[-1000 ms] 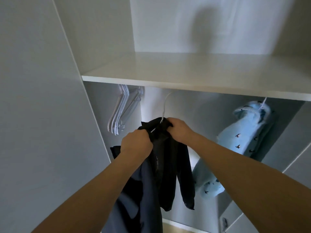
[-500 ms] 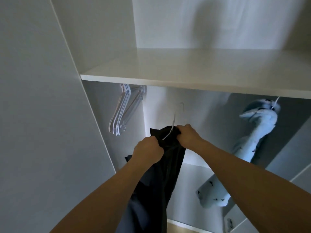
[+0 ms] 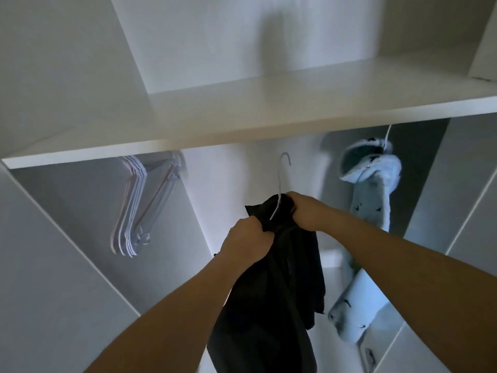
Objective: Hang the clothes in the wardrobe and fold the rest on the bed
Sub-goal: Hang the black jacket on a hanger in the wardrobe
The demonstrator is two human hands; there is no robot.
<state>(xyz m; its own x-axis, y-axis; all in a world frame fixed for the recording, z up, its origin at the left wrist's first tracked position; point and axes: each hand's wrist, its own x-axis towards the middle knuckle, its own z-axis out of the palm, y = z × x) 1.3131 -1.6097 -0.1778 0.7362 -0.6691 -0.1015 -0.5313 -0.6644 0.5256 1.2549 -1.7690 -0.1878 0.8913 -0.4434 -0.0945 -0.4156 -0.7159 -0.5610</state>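
A black garment (image 3: 279, 286) hangs from a white hanger (image 3: 282, 173) whose hook points up under the wardrobe shelf (image 3: 242, 130). My left hand (image 3: 247, 240) grips the garment's left shoulder. My right hand (image 3: 304, 211) grips its right shoulder by the hanger neck. The hook's tip is free in the air; the rail is hidden behind the shelf. A light blue patterned garment (image 3: 368, 224) hangs to the right on its own hanger.
Several empty white hangers (image 3: 137, 205) hang together at the left of the compartment. The wardrobe's side panel (image 3: 53, 265) stands on the left, another panel (image 3: 470, 211) on the right. The upper shelf compartment holds nothing visible.
Both hands have raised the black garment and its hanger toward the shelf's underside. The hook now stands out above the fabric. The view has tilted upward.
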